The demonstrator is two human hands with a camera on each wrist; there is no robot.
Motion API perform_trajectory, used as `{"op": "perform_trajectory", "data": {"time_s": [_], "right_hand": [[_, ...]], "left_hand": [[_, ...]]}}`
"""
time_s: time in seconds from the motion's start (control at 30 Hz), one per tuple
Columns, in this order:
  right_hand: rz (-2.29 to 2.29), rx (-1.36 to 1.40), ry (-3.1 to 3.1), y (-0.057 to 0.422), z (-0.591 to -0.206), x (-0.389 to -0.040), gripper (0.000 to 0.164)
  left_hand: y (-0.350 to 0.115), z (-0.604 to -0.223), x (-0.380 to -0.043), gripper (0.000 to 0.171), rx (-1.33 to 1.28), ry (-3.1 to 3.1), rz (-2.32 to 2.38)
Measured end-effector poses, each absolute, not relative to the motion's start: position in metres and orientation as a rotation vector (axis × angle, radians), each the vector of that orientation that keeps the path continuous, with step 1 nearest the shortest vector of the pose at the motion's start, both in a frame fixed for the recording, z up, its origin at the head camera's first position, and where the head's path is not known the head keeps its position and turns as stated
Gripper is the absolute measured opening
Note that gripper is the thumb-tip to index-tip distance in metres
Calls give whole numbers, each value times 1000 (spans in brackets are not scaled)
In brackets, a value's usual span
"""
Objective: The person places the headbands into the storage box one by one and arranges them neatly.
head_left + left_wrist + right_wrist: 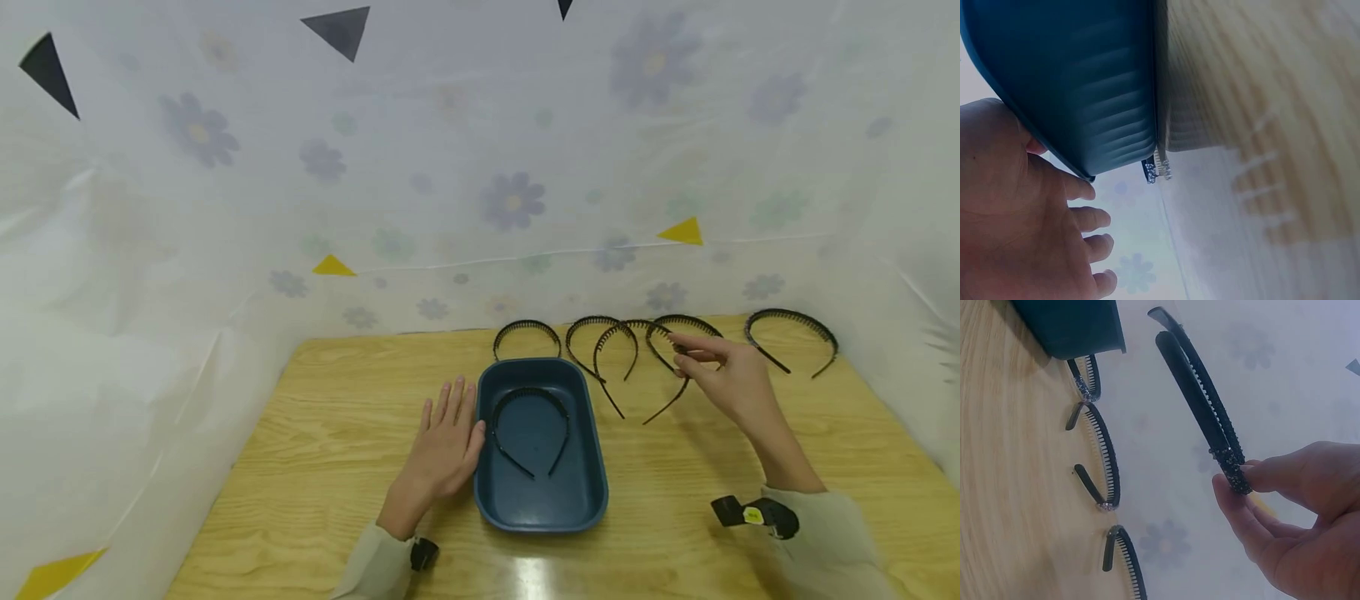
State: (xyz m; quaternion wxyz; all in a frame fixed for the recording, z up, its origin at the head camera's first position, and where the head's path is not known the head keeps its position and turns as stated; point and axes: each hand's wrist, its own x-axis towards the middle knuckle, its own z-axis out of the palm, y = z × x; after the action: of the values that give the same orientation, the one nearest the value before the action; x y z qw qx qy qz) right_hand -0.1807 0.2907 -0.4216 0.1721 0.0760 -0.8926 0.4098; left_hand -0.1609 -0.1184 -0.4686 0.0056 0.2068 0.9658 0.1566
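My right hand (731, 379) pinches a black toothed headband (1194, 397) between thumb and fingers. Dark glittery stones cover the part at the fingertips, and both of the band's ends point away from the hand. My left hand (442, 454) lies along the left side of a dark blue rectangular tray (596, 450), fingers straight, thumb against its rim. Inside the tray rests another black headband (567, 417), its two ends toward me. In the left wrist view, the palm and fingers (1091, 219) sit beside the tray's ribbed wall.
Along the table's back edge stand more black headbands: one behind the tray (527, 323), one to its right (570, 346), one behind my right hand (686, 318) and one at far right (795, 315). A flower-patterned white sheet (450, 217) hangs behind the wooden table (322, 442).
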Motion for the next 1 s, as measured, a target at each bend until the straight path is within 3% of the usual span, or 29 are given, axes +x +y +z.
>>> {"op": "perform_trajectory", "data": {"time_s": [1.0], "right_hand": [[1208, 281, -2477, 251, -419, -185, 30]], "left_hand": [[-110, -466, -166, 61, 712, 3019, 442]]}}
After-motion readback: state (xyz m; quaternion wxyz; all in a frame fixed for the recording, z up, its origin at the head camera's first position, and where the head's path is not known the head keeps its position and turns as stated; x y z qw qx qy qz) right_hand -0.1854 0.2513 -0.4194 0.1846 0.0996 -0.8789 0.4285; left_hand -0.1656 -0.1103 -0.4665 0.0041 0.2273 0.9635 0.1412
